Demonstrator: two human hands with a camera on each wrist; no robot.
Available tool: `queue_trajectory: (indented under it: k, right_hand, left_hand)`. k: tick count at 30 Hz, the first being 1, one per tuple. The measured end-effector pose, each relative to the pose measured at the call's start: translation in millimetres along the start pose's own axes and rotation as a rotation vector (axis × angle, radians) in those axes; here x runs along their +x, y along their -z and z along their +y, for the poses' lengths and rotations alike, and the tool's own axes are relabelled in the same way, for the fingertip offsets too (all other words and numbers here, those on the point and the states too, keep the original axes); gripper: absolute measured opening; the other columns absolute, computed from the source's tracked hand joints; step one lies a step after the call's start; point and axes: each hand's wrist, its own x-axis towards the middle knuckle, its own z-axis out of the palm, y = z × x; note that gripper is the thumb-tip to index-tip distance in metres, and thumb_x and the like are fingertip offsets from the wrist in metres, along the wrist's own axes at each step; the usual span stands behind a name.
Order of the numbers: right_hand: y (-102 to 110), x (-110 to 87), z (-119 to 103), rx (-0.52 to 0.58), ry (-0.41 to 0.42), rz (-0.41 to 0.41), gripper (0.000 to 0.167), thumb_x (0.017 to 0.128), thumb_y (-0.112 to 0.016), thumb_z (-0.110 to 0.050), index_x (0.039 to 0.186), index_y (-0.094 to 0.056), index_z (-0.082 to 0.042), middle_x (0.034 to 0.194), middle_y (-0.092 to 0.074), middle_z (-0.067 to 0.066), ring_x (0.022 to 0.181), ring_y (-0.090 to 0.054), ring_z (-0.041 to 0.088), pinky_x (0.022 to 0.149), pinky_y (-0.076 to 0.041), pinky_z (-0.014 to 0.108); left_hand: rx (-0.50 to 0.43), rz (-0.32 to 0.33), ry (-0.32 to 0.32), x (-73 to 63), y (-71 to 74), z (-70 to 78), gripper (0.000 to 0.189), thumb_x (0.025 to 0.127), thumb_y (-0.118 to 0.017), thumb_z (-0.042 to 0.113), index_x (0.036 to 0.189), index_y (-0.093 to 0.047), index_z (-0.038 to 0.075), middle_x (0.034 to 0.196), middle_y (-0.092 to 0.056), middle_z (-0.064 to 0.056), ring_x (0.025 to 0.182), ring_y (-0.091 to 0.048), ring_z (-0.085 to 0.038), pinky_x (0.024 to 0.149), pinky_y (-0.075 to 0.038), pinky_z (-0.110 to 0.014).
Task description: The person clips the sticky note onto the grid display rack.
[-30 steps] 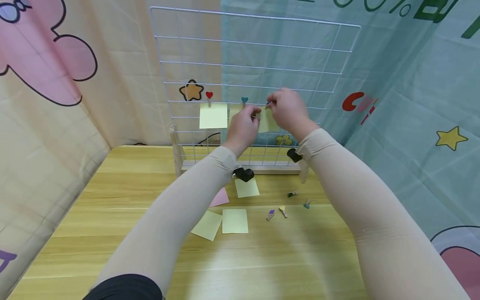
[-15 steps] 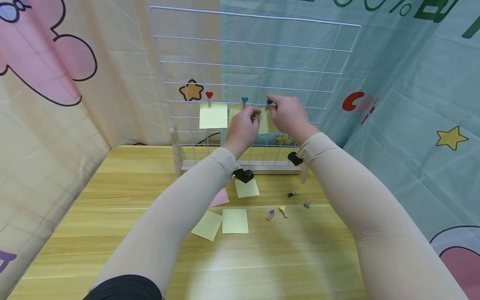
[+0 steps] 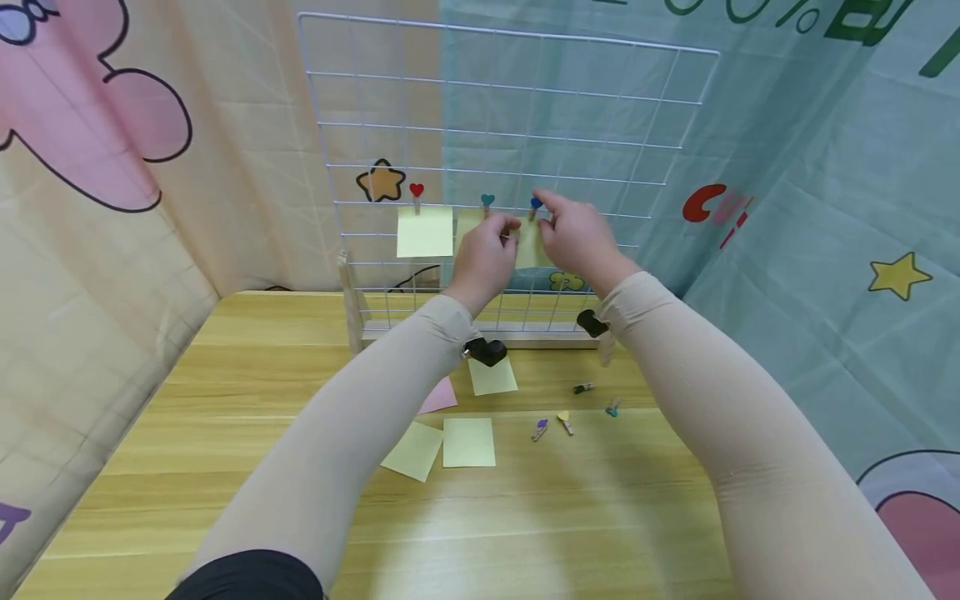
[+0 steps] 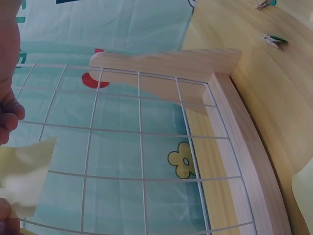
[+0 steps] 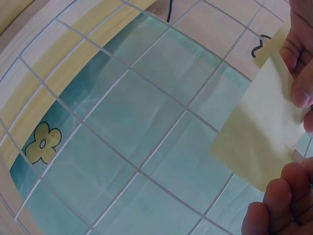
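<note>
My left hand pinches the left edge of a pale yellow sticky note against a white wire grid. A small clothespin with a blue heart sits at that note's top edge. My right hand is beside the clothespin, its index fingertip right at the heart and its other fingers loosely curled. In the right wrist view the note hangs between both hands. To the left, a red-heart clothespin holds one yellow note; a teal-heart clothespin holds another, partly hidden by my left hand.
On the wooden table lie several yellow notes, one nearest the front, and a pink note partly under my left arm. Several loose clothespins, including a purple-heart one, lie at right. A wooden base supports the grid.
My right hand has eased off the blue-heart clothespin and shifted slightly right and down, so the blue heart now shows. The left hand has stayed on the note.
</note>
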Motion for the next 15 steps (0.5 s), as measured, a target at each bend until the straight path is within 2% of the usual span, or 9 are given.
queue_trajectory:
  k: [7, 15]
  right_hand:
    - [-2.0, 2.5, 0.6, 0.016, -0.017, -0.015, 0.052, 0.112, -0.045, -0.023, 0.164, -0.039, -0.021, 0.084, -0.063, 0.012, 0.069, -0.052, 0.026, 0.062, -0.044, 0.035]
    - [-5.6, 0.1, 0.0, 0.047, -0.005, 0.021, 0.053, 0.111, -0.046, -0.024, 0.163, -0.040, -0.019, 0.096, -0.071, 0.015, 0.076, -0.060, 0.028, 0.067, -0.050, 0.037]
  left_hand:
    - [-0.002, -0.007, 0.012, -1.7, 0.2, -1.8, 0.026, 0.110, -0.056, 0.017, 0.134, -0.066, 0.012, 0.128, -0.073, -0.005, 0.108, -0.069, -0.018, 0.090, -0.059, -0.028]
    - [-0.006, -0.007, -0.004, -1.2, -0.4, -0.5, 0.027, 0.110, -0.055, 0.015, 0.134, -0.066, 0.010, 0.132, -0.072, -0.006, 0.113, -0.070, -0.019, 0.093, -0.059, -0.030]
